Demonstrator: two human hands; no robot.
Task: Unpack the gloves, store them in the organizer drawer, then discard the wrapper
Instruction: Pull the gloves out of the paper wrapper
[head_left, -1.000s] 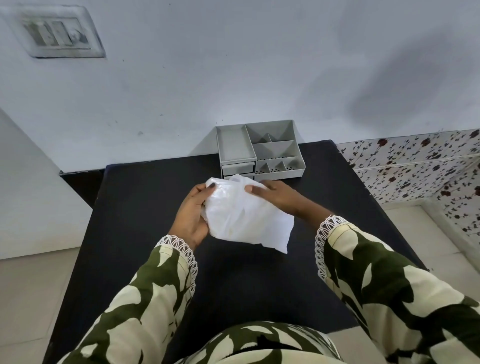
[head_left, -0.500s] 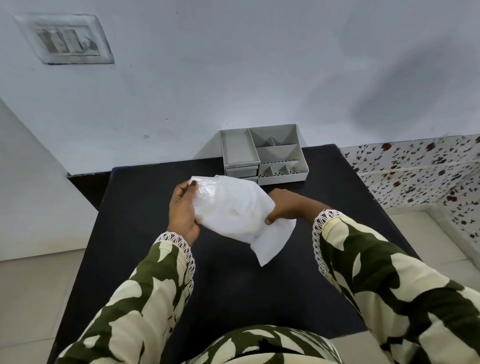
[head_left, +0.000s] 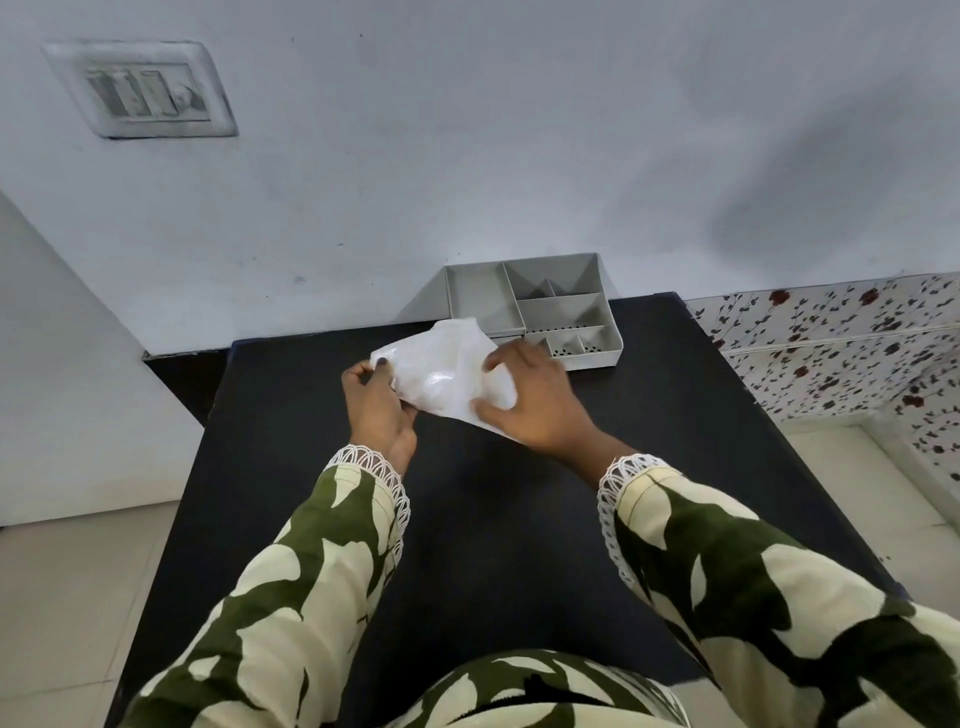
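A white plastic wrapper (head_left: 439, 371) with the gloves inside is held over the black table (head_left: 519, 545), just in front of the organizer. My left hand (head_left: 376, 402) pinches its left end. My right hand (head_left: 535, 400) grips its right side from above, covering the lower corner. The gloves themselves are hidden in the wrapper. The grey organizer (head_left: 540, 312) stands at the table's far edge against the wall, with open compartments on top; its small drawer front is mostly hidden behind the wrapper.
A white wall with a switch plate (head_left: 140, 91) rises behind the table. Flower-patterned tiles (head_left: 841, 353) lie to the right and pale floor to the left.
My right hand has moved from under the wrapper's right end to on top of it. The package has shifted up toward the organizer and now hides its drawer.
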